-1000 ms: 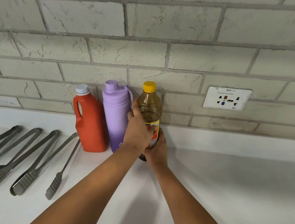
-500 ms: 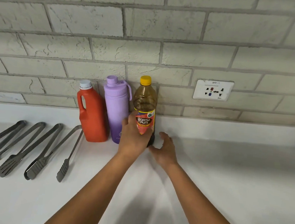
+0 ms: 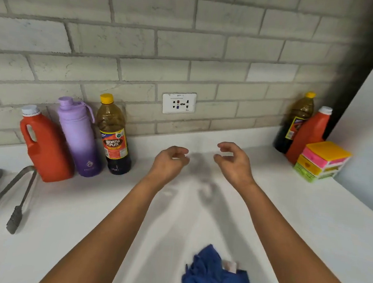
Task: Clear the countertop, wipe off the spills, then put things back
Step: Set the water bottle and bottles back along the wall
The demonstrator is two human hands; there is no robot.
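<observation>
Both our hands are empty now, fingers loosely curled around nothing: the left hand [image 3: 170, 162] and the right hand [image 3: 234, 162] hover side by side over the bare middle of the white counter [image 3: 310, 225]. Half a second ago the left hand gripped the dark bottle [image 3: 113, 133] and the right hand rested beside its base; 1 second ago both held it. We have since let go, and the bottle stands upright at the far left against the brick wall, just right of the purple flask [image 3: 78, 137] and the red jug [image 3: 45, 146].

That reads as 1 item put back. At the far right, 1 more bottle [image 3: 295, 123], 1 more red jug [image 3: 309, 134] and a stack of bright boxes [image 3: 321, 161] likely await their turn. A blue cloth [image 3: 216, 282] lies crumpled at the near edge, and tongs [image 3: 19, 199] lie at the left.
</observation>
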